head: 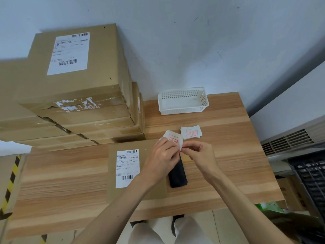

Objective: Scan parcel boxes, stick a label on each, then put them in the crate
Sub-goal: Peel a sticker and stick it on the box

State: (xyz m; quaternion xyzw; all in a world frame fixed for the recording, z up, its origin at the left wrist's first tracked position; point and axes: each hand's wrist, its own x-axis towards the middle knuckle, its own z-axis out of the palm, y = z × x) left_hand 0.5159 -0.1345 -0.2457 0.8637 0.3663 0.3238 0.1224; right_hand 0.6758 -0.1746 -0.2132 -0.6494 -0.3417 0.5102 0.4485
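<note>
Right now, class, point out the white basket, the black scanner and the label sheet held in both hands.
white basket [204, 99]: head view, on its perforated right wall.
black scanner [177, 178]: head view, on its lower body.
label sheet [173, 139]: head view, on its red-printed face.

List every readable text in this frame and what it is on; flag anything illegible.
"退回", red, boxed: on the sticker both hands peel.
"退回": on the sticker pile on the table.
Shipping label on the flat box: barcodes, print too small.
Label on the top stacked box: unreadable.
Red strip on a stack side: blurred.
</note>
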